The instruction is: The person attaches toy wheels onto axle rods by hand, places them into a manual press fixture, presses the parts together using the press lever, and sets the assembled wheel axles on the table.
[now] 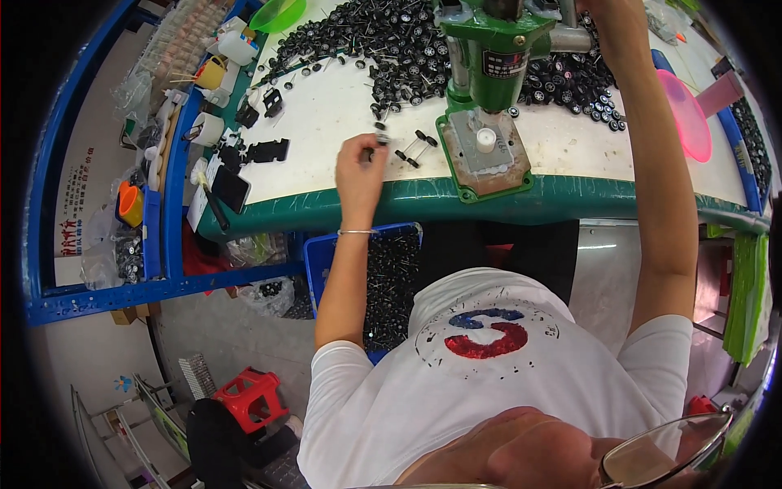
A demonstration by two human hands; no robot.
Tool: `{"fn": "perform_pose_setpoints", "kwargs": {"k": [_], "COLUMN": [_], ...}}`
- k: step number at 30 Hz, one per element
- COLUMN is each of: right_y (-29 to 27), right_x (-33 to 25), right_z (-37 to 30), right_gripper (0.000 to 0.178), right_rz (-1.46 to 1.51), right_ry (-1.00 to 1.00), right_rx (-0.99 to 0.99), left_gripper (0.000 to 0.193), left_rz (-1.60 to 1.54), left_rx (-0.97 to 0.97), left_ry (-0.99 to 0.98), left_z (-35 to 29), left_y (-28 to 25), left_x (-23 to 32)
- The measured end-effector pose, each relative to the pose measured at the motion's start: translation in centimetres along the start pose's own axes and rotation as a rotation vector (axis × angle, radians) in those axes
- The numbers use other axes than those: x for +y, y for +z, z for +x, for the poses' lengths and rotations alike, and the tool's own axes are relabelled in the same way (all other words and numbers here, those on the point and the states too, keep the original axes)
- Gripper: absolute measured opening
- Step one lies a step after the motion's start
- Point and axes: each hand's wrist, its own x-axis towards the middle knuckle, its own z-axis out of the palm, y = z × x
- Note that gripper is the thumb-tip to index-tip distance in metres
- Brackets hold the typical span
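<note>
My left hand [361, 159] is closed over the white worktop, its fingers pinched on a small black toy wheel [381, 137]; slight blur hides how much else it holds. Just right of it lie two wheel-and-axle pairs [418, 148], black wheels on thin metal rods. A green hand press [497, 69] stands beyond, with a small white round holder [485, 138] on its base plate [489, 174]. My right arm reaches up past the press, and my right hand [604, 6] is at the upper edge beside the press's lever hub [570, 39]; its fingers are out of sight.
Loose black wheels [350, 41] are heaped behind the press. Black plastic parts [267, 151] and a phone [230, 190] lie at left. A pink bowl [687, 114] sits at right. Below the green table edge [326, 209], a blue bin [319, 253] holds small dark parts.
</note>
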Motion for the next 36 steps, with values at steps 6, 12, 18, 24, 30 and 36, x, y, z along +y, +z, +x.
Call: {"fn": "perform_pose_setpoints", "kwargs": {"k": [6, 12, 18, 24, 30, 36], "right_y": [-4.7, -8.4, -9.5, -10.4, -10.2, -10.4], "right_x": [3.2, 8.7, 11.8, 13.0, 13.3, 13.5], "right_z": [-5.6, -9.2, -10.7, -11.4, -11.6, -11.9], "right_gripper": [0.024, 0.018, 0.02, 0.02, 0.02, 0.019], "right_rz": [-1.268, -1.666, -2.056, -1.978, -1.965, -1.987], "right_ry": [-0.317, 0.065, 0.098, 0.007, 0.019, -0.068], "right_rx": [0.664, 0.276, 0.056, 0.159, 0.253, 0.238], "left_gripper": [0.019, 0.014, 0.014, 0.029, 0.035, 0.027], "left_rz": [0.296, 0.153, 0.165, 0.976, 0.338, 0.16], "left_rx": [-0.126, -0.229, -0.463, -0.596, -0.418, -0.089], "left_ry": [0.316, 0.219, 0.039, -0.113, -0.095, -0.01], "left_z": [-1.7, -1.7, -4.6, -8.1, -3.0, 5.2], "left_y": [3.7, 1.0, -10.0, -17.5, -12.3, -1.5], "left_x": [6.2, 4.3, 2.9, 3.6, 4.4, -0.5]}}
